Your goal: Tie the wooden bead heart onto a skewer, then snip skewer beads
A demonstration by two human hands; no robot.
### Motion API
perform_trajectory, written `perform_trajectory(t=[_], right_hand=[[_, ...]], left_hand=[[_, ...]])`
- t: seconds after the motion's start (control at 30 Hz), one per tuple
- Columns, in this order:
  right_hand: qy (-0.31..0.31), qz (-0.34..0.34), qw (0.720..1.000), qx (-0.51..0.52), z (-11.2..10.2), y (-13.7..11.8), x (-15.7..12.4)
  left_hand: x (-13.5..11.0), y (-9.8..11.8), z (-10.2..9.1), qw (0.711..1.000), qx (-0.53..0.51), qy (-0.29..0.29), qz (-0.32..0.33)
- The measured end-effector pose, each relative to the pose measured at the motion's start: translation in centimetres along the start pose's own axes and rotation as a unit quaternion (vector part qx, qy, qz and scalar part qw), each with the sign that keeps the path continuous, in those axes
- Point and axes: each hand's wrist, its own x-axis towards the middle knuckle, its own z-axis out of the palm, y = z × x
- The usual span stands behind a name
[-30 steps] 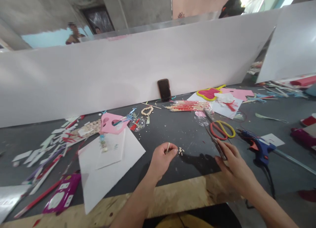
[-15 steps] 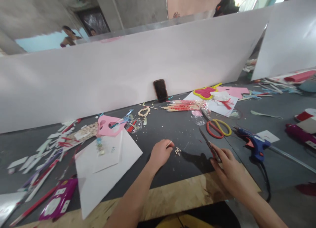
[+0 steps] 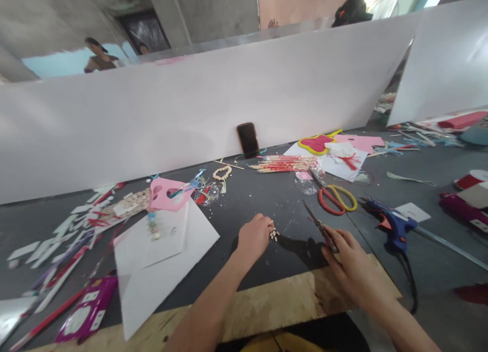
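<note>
My left hand (image 3: pixel 256 236) is closed, its fingertips pinching a small pale stick piece (image 3: pixel 271 223). Right beside those fingertips lies a little pile of short, pale cut pieces (image 3: pixel 274 234) on the dark tabletop. In my right hand (image 3: pixel 348 263) is a narrow dark bladed tool (image 3: pixel 317 222), its tip pointing forward and left; the fingers hide much of its handle, so I cannot tell its exact kind. Beyond that tool rest red-and-yellow-handled scissors (image 3: pixel 337 198), touched by neither hand.
A blue glue gun (image 3: pixel 396 227) lies to the right. Bundled red-and-pale sticks (image 3: pixel 285 163) and a phone (image 3: pixel 247 139) are at the back, before a white panel (image 3: pixel 171 118). White paper (image 3: pixel 152 286), a pink cutout (image 3: pixel 173 202) and scattered strips are on the left.
My left hand has moved right, up to the small pile of pieces. My right hand with the bladed tool has shifted slightly left. A person in the background has moved left.
</note>
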Motion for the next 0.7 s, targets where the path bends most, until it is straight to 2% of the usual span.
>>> perform_trajectory(t=[0.07,0.13,0.17,0.23,0.3,0.37,0.7], right_hand=[[0.003,-0.014,0.999,-0.037,0.1,-0.1,-0.1],[-0.002,-0.039,0.996,-0.081,0.1,-0.4,-0.2],[-0.005,-0.057,0.993,-0.099,0.0,-0.7,-0.2],[-0.010,-0.096,0.987,-0.128,-0.3,-1.3,-0.2],[-0.012,-0.123,0.980,-0.153,-0.7,-1.9,-0.1],[-0.011,-0.138,0.975,-0.176,-1.1,-2.4,0.1],[-0.021,-0.152,0.967,-0.202,-2.3,-3.0,0.4]], left_hand=[[-0.5,0.2,-0.3,0.999,-0.032,0.011,0.007],[-1.2,0.5,-0.5,0.991,-0.130,0.013,-0.003],[-1.6,0.6,-0.6,0.979,-0.204,0.008,-0.015],[-2.4,0.9,-0.5,0.933,-0.358,-0.007,-0.045],[-3.1,1.1,-0.6,0.893,-0.446,-0.017,-0.059],[-3.6,1.5,-0.7,0.881,-0.469,-0.018,-0.056],[-4.3,1.7,-1.4,0.894,-0.447,-0.027,-0.025]])
